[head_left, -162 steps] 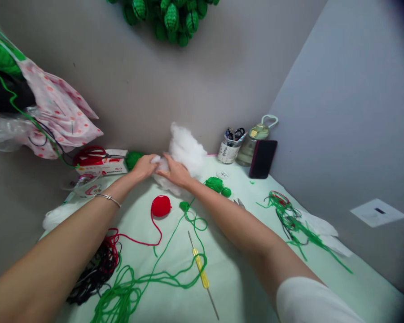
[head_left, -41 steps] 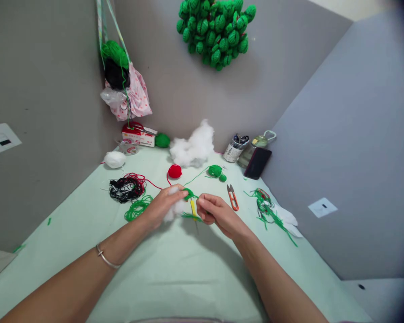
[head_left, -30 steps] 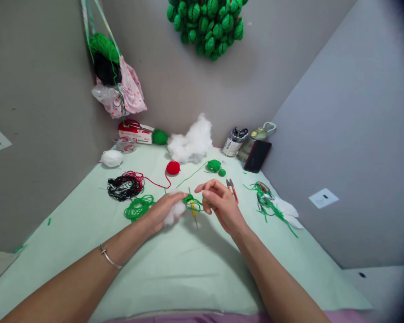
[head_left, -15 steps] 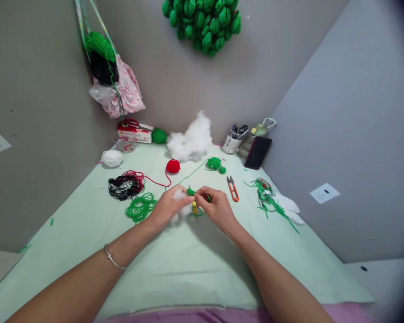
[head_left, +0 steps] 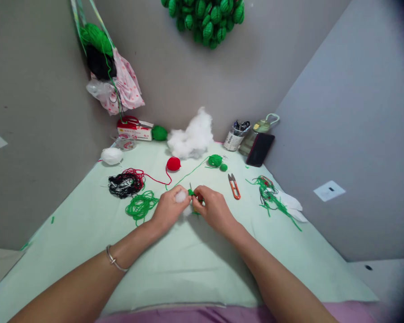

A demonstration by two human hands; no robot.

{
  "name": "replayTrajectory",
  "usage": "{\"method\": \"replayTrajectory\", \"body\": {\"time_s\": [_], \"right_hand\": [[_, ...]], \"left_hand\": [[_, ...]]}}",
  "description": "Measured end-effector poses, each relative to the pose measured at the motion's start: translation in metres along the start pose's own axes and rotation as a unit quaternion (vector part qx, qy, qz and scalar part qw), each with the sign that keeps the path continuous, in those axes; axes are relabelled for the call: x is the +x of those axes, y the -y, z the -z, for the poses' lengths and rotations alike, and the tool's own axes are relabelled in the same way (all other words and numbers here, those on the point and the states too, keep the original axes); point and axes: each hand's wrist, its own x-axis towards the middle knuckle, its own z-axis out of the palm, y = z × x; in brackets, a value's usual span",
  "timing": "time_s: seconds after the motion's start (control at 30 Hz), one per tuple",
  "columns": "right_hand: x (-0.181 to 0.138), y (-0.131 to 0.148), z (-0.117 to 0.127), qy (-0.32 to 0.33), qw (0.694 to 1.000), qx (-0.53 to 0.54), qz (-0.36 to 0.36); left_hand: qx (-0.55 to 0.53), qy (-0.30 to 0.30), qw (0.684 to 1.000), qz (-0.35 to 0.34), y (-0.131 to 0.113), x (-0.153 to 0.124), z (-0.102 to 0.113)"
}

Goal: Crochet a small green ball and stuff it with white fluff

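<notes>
My left hand (head_left: 168,210) is closed around a tuft of white fibre stuffing (head_left: 181,196), which bulges out between thumb and fingers. At its fingertips sits a small green crocheted piece (head_left: 190,192). My right hand (head_left: 212,207) pinches the same piece from the other side, so the fingertips of both hands nearly meet. A thin grey shaft, perhaps a crochet hook, sticks up just above the piece. More stuffing and a bit of green yarn show below the hands. The fingers hide most of the green piece.
Orange thread snips (head_left: 234,186) lie right of my hands, with green yarn scraps (head_left: 272,197) beyond. A green yarn coil (head_left: 141,206) and black yarn (head_left: 124,185) lie left. Behind are a red yarn ball (head_left: 173,163), green ball (head_left: 215,160), stuffing heap (head_left: 191,137) and phone (head_left: 260,150).
My right fingers have moved in closer to the left ones at the green piece. The yellow bit below them is now mostly hidden, and less stuffing shows. The camera view has shifted slightly.
</notes>
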Motion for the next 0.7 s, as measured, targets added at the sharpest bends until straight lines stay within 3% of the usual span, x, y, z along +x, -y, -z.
{"method": "replayTrajectory", "body": {"time_s": [0.13, 0.27, 0.33, 0.43, 0.53, 0.7], "right_hand": [[0.003, -0.003, 0.000, -0.023, 1.000, -0.001, -0.015], [0.006, -0.002, 0.003, -0.027, 0.997, 0.060, -0.042], [0.006, 0.001, 0.007, 0.011, 0.992, 0.117, -0.052], [0.003, 0.008, 0.009, 0.119, 0.971, 0.201, -0.058], [0.001, 0.012, 0.005, 0.189, 0.947, 0.251, -0.068], [0.007, 0.004, 0.002, 0.126, 0.943, 0.293, -0.096]], "left_hand": [[-0.019, -0.007, 1.000, 0.005, -0.005, -0.004, -0.007], [-0.105, 0.021, 0.993, 0.042, -0.010, 0.003, -0.002], [-0.168, 0.030, 0.983, 0.070, -0.012, 0.010, 0.006], [-0.253, 0.033, 0.962, 0.095, -0.012, 0.015, 0.013], [-0.301, 0.071, 0.944, 0.116, -0.014, 0.007, 0.004], [-0.335, 0.150, 0.923, 0.119, -0.019, -0.013, -0.014]]}}
